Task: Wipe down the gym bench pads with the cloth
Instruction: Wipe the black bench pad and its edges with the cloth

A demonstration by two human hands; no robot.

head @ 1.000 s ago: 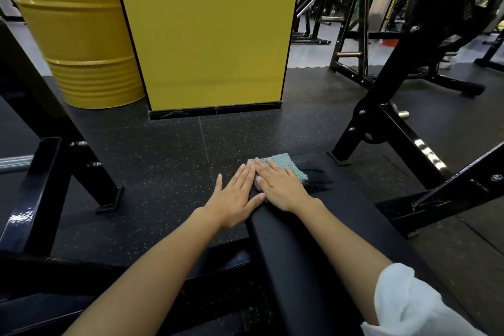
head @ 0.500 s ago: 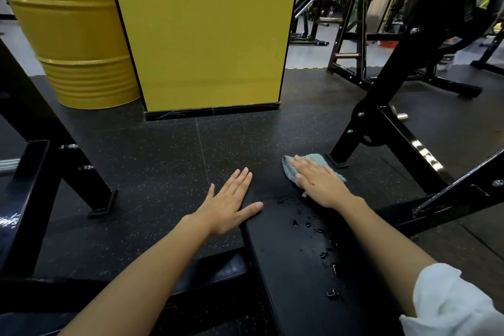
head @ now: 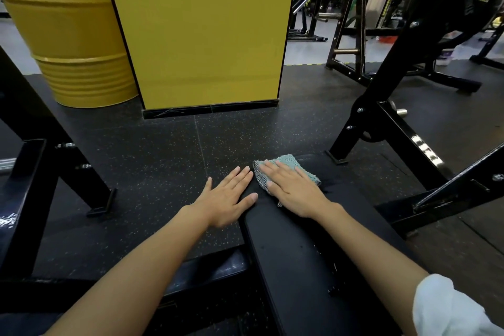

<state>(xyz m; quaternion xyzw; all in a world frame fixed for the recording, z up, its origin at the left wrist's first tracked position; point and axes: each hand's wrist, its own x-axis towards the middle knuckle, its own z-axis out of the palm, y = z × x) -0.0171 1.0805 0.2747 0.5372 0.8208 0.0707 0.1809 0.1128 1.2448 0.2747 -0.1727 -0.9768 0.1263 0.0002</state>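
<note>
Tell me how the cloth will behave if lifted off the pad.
The cloth is probably floppy and light: it lies folded flat under the right hand. Its nubby weave likely drags, not slips, on the bench pad.

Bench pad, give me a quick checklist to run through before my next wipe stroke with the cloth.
1. Cloth lying flat on the bench pad: ok, it is near the pad's far end.
2. Right hand pressing the cloth, fingers straight: ok.
3. Left hand out of the cloth's way: not ok for a leftward stroke. It lies open right beside the cloth at the pad's left edge.
4. Near stretch of the pad clean: cannot tell. Small flecks show beside the right forearm.
</note>
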